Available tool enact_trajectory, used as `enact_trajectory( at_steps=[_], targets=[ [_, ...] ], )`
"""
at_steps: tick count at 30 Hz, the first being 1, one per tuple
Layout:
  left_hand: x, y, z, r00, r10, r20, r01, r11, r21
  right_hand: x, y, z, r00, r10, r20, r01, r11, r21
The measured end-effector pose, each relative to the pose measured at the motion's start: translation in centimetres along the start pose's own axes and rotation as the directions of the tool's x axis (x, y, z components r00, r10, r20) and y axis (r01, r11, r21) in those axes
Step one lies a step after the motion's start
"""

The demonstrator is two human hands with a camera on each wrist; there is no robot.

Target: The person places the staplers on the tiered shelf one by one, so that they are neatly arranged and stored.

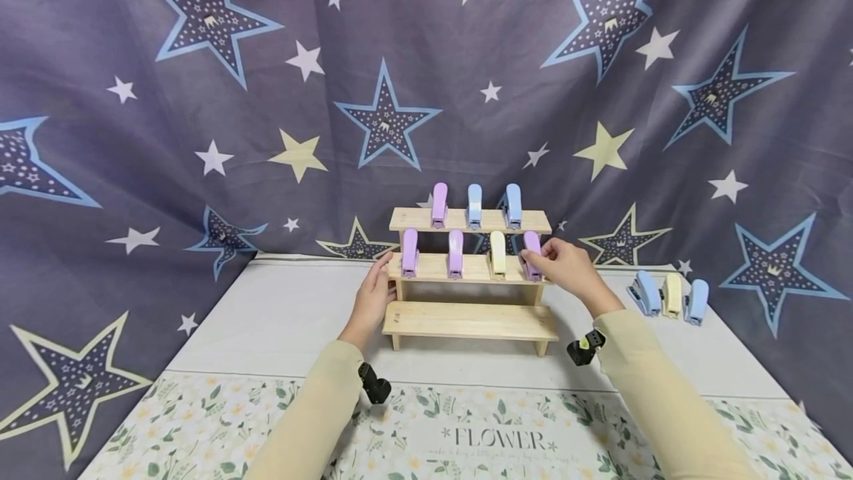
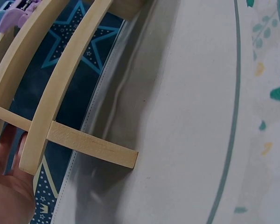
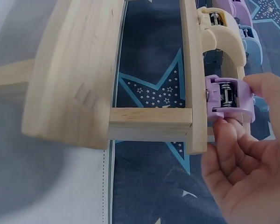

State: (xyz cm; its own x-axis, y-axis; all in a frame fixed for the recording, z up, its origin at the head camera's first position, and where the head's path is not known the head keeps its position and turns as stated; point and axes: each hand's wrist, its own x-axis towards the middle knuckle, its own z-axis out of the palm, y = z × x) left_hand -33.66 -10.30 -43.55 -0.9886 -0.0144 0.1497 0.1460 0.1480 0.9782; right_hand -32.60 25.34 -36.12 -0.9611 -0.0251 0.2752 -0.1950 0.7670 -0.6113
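A three-step wooden stand (image 1: 469, 318) bears small staplers on its upper two shelves. At the right end of the middle shelf, my right hand (image 1: 566, 265) pinches a purple stapler (image 3: 228, 99) between thumb and fingers, its base at the shelf. A cream stapler (image 1: 497, 254) and two purple staplers, one in the middle (image 1: 455, 253) and one at the left (image 1: 409, 252), share that shelf. My left hand (image 1: 373, 298) touches the stand's left end with extended fingers (image 2: 22, 151), partly hidden behind the wood.
The top shelf carries a purple stapler (image 1: 439, 205) and two blue ones, one central (image 1: 474, 206) and one at right (image 1: 512, 206). On the white tabletop (image 1: 293, 317), right of the stand, stand two blue staplers (image 1: 696, 302) and a cream one (image 1: 671, 295). Behind hangs a star-patterned curtain (image 1: 426, 35).
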Motion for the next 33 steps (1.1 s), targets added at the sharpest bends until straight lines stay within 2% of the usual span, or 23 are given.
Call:
enact_trajectory(
  at_steps=[8,18,23,28,33],
  targets=[
    [-0.3,0.2,0.0,1.000,0.008,0.002,-0.008,1.000,-0.014,-0.4,0.0,-0.3,1.000,0.014,0.016,-0.014,1.000,-0.002],
    [-0.3,0.0,0.1,1.000,0.014,-0.001,-0.014,0.999,-0.035,-1.5,0.3,-2.3,0.998,0.016,0.062,-0.018,0.999,0.030],
    [-0.2,0.1,0.1,1.000,0.006,-0.002,-0.006,0.999,-0.031,-2.4,1.8,-3.8,0.997,0.036,0.066,-0.037,0.999,0.016],
    [-0.1,0.0,0.1,1.000,0.003,0.002,-0.003,1.000,-0.024,-3.0,4.0,-5.2,0.998,0.031,0.045,-0.030,0.999,-0.034],
    [-0.1,-0.1,0.0,1.000,-0.004,-0.001,0.004,1.000,-0.012,-3.6,6.7,-6.5,0.997,0.068,0.035,-0.066,0.996,-0.064]
  ],
)
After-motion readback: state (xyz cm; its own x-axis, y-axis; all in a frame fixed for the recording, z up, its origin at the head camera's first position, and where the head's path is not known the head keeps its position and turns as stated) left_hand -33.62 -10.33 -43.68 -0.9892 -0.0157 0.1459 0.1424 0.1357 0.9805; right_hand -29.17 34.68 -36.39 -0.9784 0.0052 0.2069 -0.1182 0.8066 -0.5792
